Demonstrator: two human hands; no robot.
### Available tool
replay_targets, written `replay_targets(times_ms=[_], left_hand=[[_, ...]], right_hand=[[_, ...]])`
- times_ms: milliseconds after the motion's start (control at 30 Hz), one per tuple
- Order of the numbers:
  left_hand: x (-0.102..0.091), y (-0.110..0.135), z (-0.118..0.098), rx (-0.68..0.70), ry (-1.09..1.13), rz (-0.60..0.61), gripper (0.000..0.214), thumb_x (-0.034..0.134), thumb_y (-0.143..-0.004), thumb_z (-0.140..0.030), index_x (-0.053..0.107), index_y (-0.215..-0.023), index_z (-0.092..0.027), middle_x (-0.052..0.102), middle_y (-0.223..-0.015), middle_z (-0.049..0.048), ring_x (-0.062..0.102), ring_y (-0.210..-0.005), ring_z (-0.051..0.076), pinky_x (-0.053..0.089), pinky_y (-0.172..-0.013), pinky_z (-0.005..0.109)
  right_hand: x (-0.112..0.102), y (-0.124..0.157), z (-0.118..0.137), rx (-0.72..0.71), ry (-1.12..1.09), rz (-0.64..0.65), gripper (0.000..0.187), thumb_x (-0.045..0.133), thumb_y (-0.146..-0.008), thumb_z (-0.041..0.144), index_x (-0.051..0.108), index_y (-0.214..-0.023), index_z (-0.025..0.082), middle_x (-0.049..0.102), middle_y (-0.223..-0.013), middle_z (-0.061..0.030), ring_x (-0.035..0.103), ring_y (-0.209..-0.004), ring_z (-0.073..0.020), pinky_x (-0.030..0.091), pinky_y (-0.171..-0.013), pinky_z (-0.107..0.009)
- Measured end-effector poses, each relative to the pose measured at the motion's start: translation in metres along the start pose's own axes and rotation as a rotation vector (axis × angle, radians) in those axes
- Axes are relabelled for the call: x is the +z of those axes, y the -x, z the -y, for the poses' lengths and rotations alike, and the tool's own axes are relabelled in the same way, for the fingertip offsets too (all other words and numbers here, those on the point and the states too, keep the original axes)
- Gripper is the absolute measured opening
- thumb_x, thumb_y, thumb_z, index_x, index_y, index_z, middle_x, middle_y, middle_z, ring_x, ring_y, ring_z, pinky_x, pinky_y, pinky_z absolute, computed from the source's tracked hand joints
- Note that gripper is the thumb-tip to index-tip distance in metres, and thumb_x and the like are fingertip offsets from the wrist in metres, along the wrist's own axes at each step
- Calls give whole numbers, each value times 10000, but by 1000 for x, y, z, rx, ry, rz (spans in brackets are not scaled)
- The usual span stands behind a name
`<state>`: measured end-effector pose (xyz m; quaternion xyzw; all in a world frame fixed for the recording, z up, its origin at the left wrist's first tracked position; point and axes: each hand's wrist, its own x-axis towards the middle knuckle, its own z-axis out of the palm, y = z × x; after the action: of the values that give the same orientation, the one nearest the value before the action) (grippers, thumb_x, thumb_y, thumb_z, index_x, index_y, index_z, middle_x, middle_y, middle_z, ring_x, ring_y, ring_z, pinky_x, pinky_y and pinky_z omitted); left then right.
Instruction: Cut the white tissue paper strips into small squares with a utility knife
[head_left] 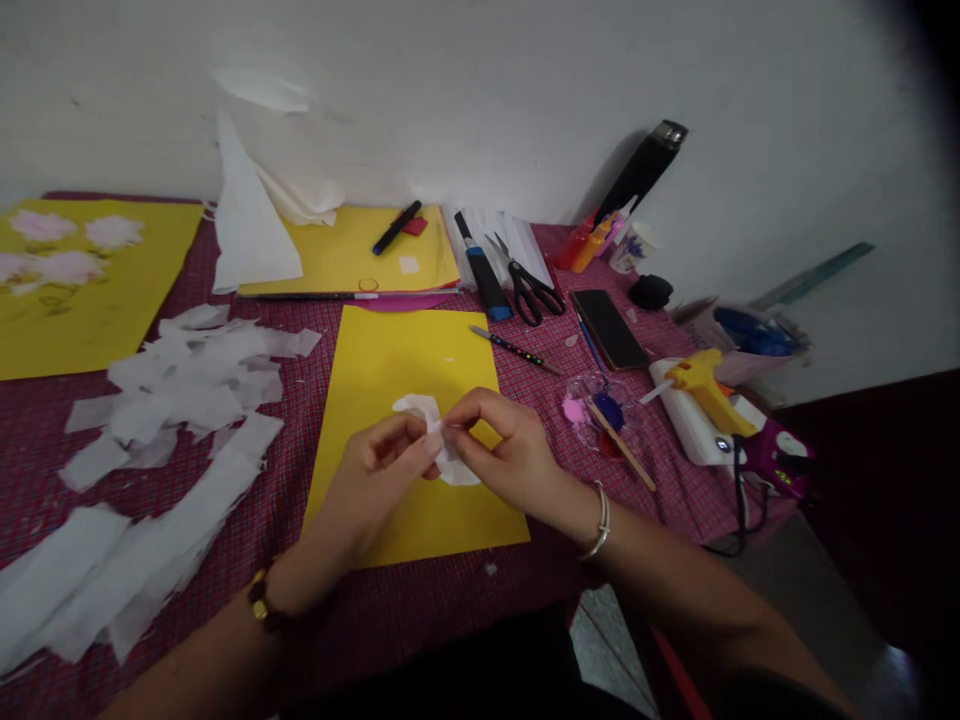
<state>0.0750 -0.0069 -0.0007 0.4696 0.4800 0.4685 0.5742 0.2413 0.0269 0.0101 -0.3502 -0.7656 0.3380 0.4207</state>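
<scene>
I'm watching a crumpled white paper piece over a yellow sheet; my left hand and right hand are both pinching it, their fingertips nearly meeting at its middle. The sheet is lying on the cloth-covered bench. On the right, a wooden stick is resting across a clear paint palette. On the left, white paper cutouts are lying heaped. Beyond the sheet, black scissors are lying beside a cutter.

Thin white paper, creased, above yellow sheet
</scene>
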Motion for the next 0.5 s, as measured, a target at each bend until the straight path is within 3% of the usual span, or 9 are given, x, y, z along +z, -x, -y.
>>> replay_targets(times_ms=[67,267,500], left_hand=[[-1,-1,-2,-9,-35,-44,157,670,-774,-305,653,-683,-178,621,-609,-19,577,-575,111,473,-587,225],[-16,-5,-12,-31,14,-158,166,703,-753,-283,639,-636,-184,601,-557,-41,548,-521,78,439,-554,186],[-30,-7,-35,-162,19,-125,152,744,-692,-269,633,-611,-204,592,-556,-24,524,-531,98,431,-530,206]], right_hand=[[0,-1,-1,32,-43,-58,54,602,-836,163,601,-834,216,616,-762,15,567,-689,-115,455,-633,-255],[-20,-24,-25,325,-492,-475,116,710,-745,236,615,-811,226,571,-708,48,504,-622,-91,427,-575,-225],[-52,-40,-63,455,-632,-590,189,723,-676,246,580,-797,227,574,-729,42,540,-638,-101,471,-607,-253]])
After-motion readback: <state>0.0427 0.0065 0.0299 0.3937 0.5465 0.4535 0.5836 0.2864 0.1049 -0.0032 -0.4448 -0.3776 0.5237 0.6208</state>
